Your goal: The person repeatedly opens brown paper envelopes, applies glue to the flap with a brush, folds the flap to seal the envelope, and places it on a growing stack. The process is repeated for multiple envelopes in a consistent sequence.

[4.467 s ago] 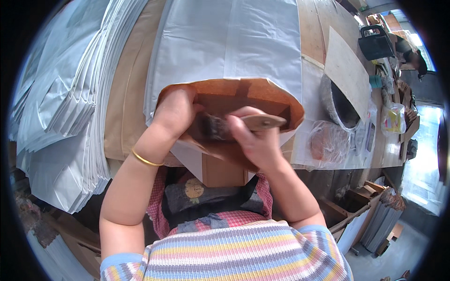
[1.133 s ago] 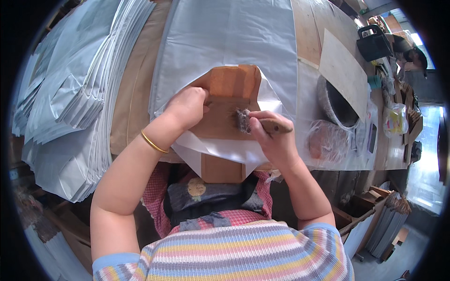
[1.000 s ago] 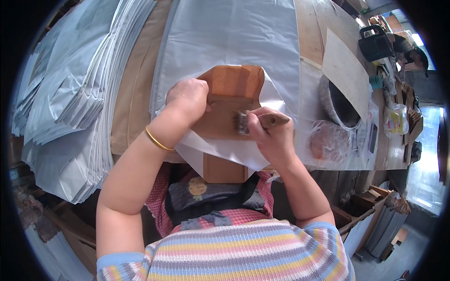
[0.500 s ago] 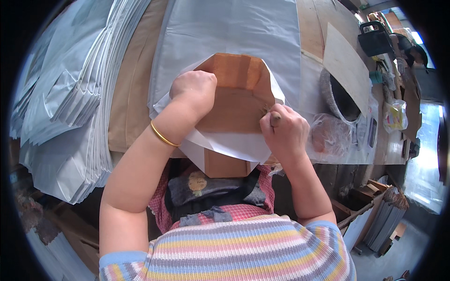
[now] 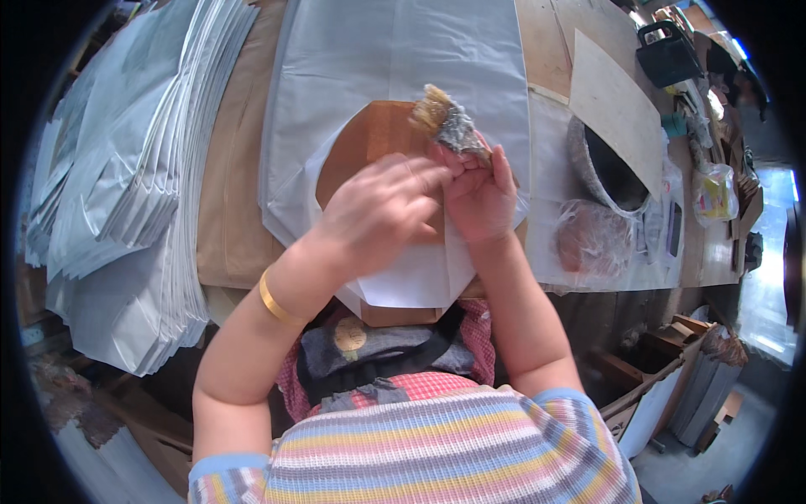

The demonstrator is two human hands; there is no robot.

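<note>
A brush [image 5: 456, 128] with tan bristles and a grey-wrapped neck rises from my right hand [image 5: 480, 197]. That hand is turned palm up, its fingers curled round the handle and its thumb standing off. My left hand [image 5: 378, 210], somewhat blurred, reaches across with stretched fingers close to the right one; I see nothing in it. Both hands are above a paper bag [image 5: 411, 281], white outside and brown inside, whose end is spread into an opening. Part of that opening is hidden by my hands. Under it lies a flat stack of pale grey-white bags [image 5: 403, 50].
A fanned pile of white bags [image 5: 134, 185] fills the left side. On the right are a dark-mouthed round container [image 5: 579, 160] with a board [image 5: 613, 109] partly over it, a clear plastic bag [image 5: 592, 239], and a black case [image 5: 669, 55] farther back.
The brush has come up out of the bag's opening and now points away from me. My left hand has released the bag's left edge and moved right, its fist opened out.
</note>
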